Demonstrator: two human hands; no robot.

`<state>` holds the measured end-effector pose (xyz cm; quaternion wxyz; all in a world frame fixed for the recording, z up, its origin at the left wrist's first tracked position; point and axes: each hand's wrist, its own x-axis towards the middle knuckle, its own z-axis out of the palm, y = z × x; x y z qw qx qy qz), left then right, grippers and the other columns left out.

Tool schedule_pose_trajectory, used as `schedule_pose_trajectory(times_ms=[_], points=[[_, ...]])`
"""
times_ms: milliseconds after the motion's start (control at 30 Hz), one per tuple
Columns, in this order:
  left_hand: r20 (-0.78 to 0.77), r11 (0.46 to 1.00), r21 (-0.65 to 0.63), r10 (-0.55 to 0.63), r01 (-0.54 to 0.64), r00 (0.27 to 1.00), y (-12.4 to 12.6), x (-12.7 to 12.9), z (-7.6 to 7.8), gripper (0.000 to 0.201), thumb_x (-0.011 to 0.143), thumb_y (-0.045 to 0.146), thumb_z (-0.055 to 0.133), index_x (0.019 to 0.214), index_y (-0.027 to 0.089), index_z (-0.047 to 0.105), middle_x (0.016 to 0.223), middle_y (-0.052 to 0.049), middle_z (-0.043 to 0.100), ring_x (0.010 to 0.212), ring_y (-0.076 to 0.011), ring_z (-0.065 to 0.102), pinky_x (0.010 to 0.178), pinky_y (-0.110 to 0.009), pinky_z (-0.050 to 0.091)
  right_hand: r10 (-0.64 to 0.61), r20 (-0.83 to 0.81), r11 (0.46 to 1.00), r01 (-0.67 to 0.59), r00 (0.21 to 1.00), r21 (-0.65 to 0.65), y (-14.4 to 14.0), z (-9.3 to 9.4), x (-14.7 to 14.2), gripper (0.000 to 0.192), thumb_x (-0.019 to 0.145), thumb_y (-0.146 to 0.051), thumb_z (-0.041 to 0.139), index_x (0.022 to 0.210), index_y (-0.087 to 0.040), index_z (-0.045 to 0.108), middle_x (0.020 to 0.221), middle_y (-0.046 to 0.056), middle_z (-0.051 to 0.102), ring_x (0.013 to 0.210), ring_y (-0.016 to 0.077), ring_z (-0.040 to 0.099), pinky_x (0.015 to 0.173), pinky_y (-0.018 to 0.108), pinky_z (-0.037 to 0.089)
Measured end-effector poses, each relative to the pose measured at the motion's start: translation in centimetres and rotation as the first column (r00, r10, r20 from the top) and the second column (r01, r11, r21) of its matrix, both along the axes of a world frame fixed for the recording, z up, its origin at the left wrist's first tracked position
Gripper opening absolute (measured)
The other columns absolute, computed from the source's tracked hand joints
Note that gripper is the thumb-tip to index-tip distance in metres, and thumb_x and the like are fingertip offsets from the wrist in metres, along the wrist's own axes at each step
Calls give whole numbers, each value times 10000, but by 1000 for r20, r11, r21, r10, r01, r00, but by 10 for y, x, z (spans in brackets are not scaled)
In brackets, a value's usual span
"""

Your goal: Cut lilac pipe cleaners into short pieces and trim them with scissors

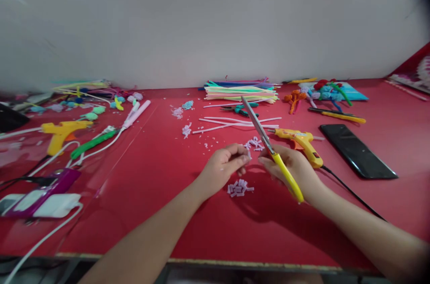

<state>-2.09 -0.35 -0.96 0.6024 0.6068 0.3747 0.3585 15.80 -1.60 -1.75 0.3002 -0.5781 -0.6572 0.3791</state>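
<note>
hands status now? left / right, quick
Left hand: fingers pinched shut on a small lilac piece.
Right hand: closed on the yellow-handled scissors, blades pointing up and away.

The scissors (268,147) pair shiny metal blades with smooth yellow plastic handles above a glossy red table (168,212), where fuzzy pale pipe-cleaner stems (240,122), fluffy lilac cuttings (239,188) and a glassy black phone (358,151) lie.

I see my left hand (224,164) left of my right hand (291,167), cut pieces (239,188) on the table (161,194) between them, phone (356,150) farther right, pipe-cleaner stack (241,90) behind
</note>
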Motion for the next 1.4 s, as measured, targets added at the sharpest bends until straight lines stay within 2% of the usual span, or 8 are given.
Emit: schedule_pose_trajectory(times_ms=[100, 267, 500, 700, 833, 1033, 1167, 1400], points=[[-89, 995, -32, -99, 97, 991, -4, 4, -6, 131, 785, 271, 489, 794, 153, 545, 666, 8, 490, 580, -92, 481, 565, -221, 380, 8, -179, 988, -36, 984, -150, -3, 6, -3, 260, 731, -431, 492, 651, -187, 455, 430, -60, 432, 349, 78, 393, 353, 198, 297], [-173, 992, 16, -123, 128, 977, -6, 7, -12, 140, 773, 263, 498, 752, 142, 565, 747, -13, 498, 588, -84, 476, 573, -217, 383, 90, -210, 977, -128, 974, -171, -3, 9, -2, 159, 724, -324, 502, 678, -180, 454, 430, -76, 398, 357, 67, 377, 362, 187, 299], [-298, 968, 222, -47, 117, 954, -5, 6, -3, 128, 777, 229, 486, 749, 164, 592, 763, -17, 549, 737, -132, 520, 689, -236, 402, 134, -66, 991, -132, 989, 33, -1, -3, -1, 150, 704, -295, 516, 642, -175, 453, 529, -58, 392, 476, 65, 362, 433, 188, 275], [-389, 925, 376, 96, 63, 916, -8, 10, -5, 81, 743, 205, 526, 714, 160, 587, 721, -11, 541, 659, -118, 505, 626, -227, 394, 21, -55, 999, -23, 998, -37, -1, -8, -4, 207, 720, -356, 504, 634, -187, 421, 453, -72, 368, 406, 65, 337, 407, 199, 238], [-397, 912, 408, 144, 34, 906, -9, 12, -7, 77, 725, 180, 532, 671, 160, 583, 675, -3, 523, 604, -108, 482, 582, -226, 378, 30, -86, 996, -37, 996, -76, -3, -5, -5, 247, 720, -383, 516, 618, -190, 401, 425, -76, 356, 389, 65, 330, 401, 202, 227], [-69, 941, 201, 290, -271, 955, -3, 6, -1, 55, 711, 212, 566, 706, 162, 587, 654, 11, 532, 569, -91, 494, 561, -220, 397, 85, 89, 992, -93, 992, 88, 1, 0, 4, 255, 725, -423, 509, 677, -176, 463, 522, -43, 425, 461, 78, 361, 423, 206, 230], [259, 878, 2, 461, -478, 849, 3, -2, 1, 89, 663, 201, 621, 740, 163, 599, 625, 22, 554, 508, -67, 477, 508, -205, 391, 81, 380, 973, -156, 921, 169, 2, -3, 8, 283, 702, -459, 516, 659, -192, 433, 494, -51, 416, 431, 76, 345, 423, 208, 205], [380, 852, -27, 492, -523, 783, 6, -7, 3, 50, 688, 171, 602, 732, 162, 624, 610, 19, 552, 530, -60, 482, 503, -180, 383, 6, 665, 941, -229, 747, 248, 0, -4, 4, 336, 754, -531, 412, 711, -197, 424, 499, 2, 512, 459, 145, 492, 449, 236, 194]])
